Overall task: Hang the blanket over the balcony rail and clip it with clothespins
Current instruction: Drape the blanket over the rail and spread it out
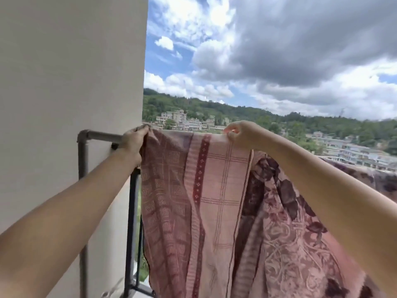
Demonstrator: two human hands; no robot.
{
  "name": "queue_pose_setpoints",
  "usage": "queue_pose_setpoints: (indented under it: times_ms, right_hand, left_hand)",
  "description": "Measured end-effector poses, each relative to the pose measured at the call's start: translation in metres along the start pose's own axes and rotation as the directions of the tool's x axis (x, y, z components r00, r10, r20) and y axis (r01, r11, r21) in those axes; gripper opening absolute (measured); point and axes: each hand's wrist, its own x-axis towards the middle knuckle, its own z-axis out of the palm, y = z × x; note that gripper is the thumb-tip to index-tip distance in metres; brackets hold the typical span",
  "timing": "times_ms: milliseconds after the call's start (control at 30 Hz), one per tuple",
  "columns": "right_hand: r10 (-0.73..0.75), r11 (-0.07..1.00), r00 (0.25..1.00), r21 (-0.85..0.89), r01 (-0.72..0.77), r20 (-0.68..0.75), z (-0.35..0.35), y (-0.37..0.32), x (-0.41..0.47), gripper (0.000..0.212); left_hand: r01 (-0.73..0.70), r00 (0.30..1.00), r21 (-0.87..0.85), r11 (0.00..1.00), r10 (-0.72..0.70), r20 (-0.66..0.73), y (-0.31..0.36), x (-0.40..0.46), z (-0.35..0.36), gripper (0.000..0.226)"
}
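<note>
A pink and maroon patterned blanket [206, 190] hangs in front of me, held up by its top edge. My left hand [134, 140] grips its upper left corner beside the grey metal rail pipe [101, 135]. My right hand [240, 133] pinches the top edge further right, fingers closed on the cloth. The rail behind the blanket is hidden. To the right a darker floral part of the blanket [300, 222] drapes down under my right forearm. No clothespin shows.
A beige wall [71, 72] fills the left. A grey pipe frame [82, 160] is fixed to it, with a black railing post [133, 222] beside it. Beyond lie hills, buildings and cloudy sky, with a long drop below.
</note>
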Motion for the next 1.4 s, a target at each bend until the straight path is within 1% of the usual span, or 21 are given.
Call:
queue_pose_setpoints:
  times_ms: [67, 167, 233, 367, 467, 533, 600, 667, 700, 767, 833, 867, 933, 1000, 1133, 1167, 1233, 1300, 1333, 1367, 1400]
  right_hand:
    - [-0.012, 0.998, 1.0, 0.062, 0.013, -0.017, 0.008, -0.013, 0.015, 0.03]
    - [-0.014, 0.998, 1.0, 0.054, 0.015, -0.019, 0.025, -0.041, 0.044, 0.031]
    - [-0.005, 0.998, 1.0, 0.062, 0.005, -0.006, 0.042, -0.068, 0.069, 0.031]
    - [-0.035, 0.999, 0.99, 0.044, 0.029, 0.138, 0.083, -0.137, 0.127, 0.037]
    - [-0.021, 0.999, 0.983, -0.046, 0.029, 0.184, 0.106, -0.177, 0.156, 0.031]
    - [-0.03, 0.999, 0.995, -0.008, 0.031, 0.093, 0.112, -0.191, 0.17, 0.027]
    - [-0.042, 0.996, 0.983, 0.07, 0.056, -0.178, 0.112, -0.206, 0.185, 0.025]
    - [-0.079, 0.992, 0.883, 0.05, 0.115, -0.463, 0.109, -0.224, 0.2, 0.025]
    - [-0.105, 0.989, 0.845, 0.036, 0.145, -0.524, 0.109, -0.235, 0.205, 0.024]
    - [-0.162, 0.982, 0.897, 0.02, 0.186, -0.412, 0.117, -0.254, 0.213, 0.023]
    - [-0.157, 0.98, 0.988, -0.121, 0.156, -0.001, 0.13, -0.265, 0.21, 0.026]
    - [-0.122, 0.97, 0.98, -0.188, 0.152, 0.159, 0.138, -0.265, 0.209, 0.031]
    - [-0.063, 0.971, 0.97, -0.21, 0.115, 0.236, 0.151, -0.256, 0.21, 0.042]
    - [-0.021, 0.995, 0.979, -0.094, 0.041, 0.203, 0.156, -0.247, 0.211, 0.047]
    - [-0.104, 0.994, 0.982, -0.011, 0.107, 0.155, 0.148, -0.236, 0.205, 0.041]
    - [-0.114, 0.993, 0.99, 0.026, 0.112, 0.085, 0.144, -0.231, 0.202, 0.036]
    - [-0.1, 0.991, 0.977, 0.071, 0.115, -0.19, 0.137, -0.219, 0.202, 0.027]
    - [-0.066, 0.997, 0.867, -0.001, 0.076, -0.495, 0.131, -0.21, 0.207, 0.027]
    - [-0.036, 0.999, 0.84, -0.026, 0.025, -0.541, 0.129, -0.207, 0.21, 0.028]
    - [0.007, 0.999, 0.869, -0.035, -0.028, -0.495, 0.128, -0.204, 0.213, 0.028]
    - [0.048, 0.996, 0.932, -0.052, -0.071, -0.359, 0.128, -0.203, 0.217, 0.028]
  left_hand:
    - [-0.027, 0.994, -0.002, 1.0, 0.027, -0.103, 0.019, 0.033, -0.027, 0.02]
    - [-0.037, 0.998, 0.008, 0.999, 0.036, 0.044, 0.032, 0.063, -0.065, 0.016]
    - [-0.067, 0.991, 0.15, 0.986, 0.048, 0.128, 0.031, 0.079, -0.085, 0.015]
    - [-0.223, 0.972, 0.413, 0.883, 0.167, 0.168, 0.027, 0.104, -0.119, 0.019]
    - [-0.28, 0.959, 0.453, 0.846, 0.224, 0.174, 0.028, 0.115, -0.142, 0.022]
    - [-0.285, 0.957, 0.386, 0.877, 0.238, 0.167, 0.034, 0.12, -0.155, 0.023]
    - [-0.331, 0.943, 0.296, 0.896, 0.301, 0.142, 0.05, 0.125, -0.162, 0.021]
    - [-0.463, 0.885, 0.264, 0.846, 0.461, 0.074, 0.072, 0.131, -0.164, 0.021]
    - [-0.518, 0.847, 0.286, 0.806, 0.531, 0.04, 0.083, 0.135, -0.166, 0.019]
    - [-0.553, 0.809, 0.355, 0.754, 0.588, 0.011, 0.089, 0.144, -0.179, 0.014]
    - [-0.466, 0.863, 0.423, 0.777, 0.506, 0.021, 0.069, 0.157, -0.201, 0.019]
    - [-0.397, 0.902, 0.453, 0.798, 0.43, 0.032, 0.052, 0.162, -0.212, 0.021]
    - [-0.292, 0.952, 0.488, 0.823, 0.302, 0.06, 0.02, 0.167, -0.229, 0.022]
    - [-0.264, 0.962, 0.455, 0.85, 0.265, 0.063, 0.01, 0.169, -0.227, 0.021]
    - [-0.359, 0.932, 0.259, 0.896, 0.359, 0.049, 0.046, 0.168, -0.204, 0.024]
    - [-0.393, 0.919, 0.217, 0.893, 0.386, 0.077, 0.058, 0.166, -0.197, 0.024]
    - [-0.421, 0.906, 0.187, 0.888, 0.398, 0.146, 0.076, 0.169, -0.181, 0.028]
    - [-0.39, 0.918, 0.201, 0.899, 0.361, 0.167, 0.083, 0.177, -0.158, 0.027]
    - [-0.355, 0.932, 0.218, 0.909, 0.327, 0.154, 0.082, 0.182, -0.148, 0.026]
    - [-0.331, 0.943, 0.289, 0.898, 0.307, 0.127, 0.078, 0.187, -0.141, 0.024]
    - [-0.321, 0.946, 0.43, 0.844, 0.311, 0.094, 0.071, 0.192, -0.139, 0.024]
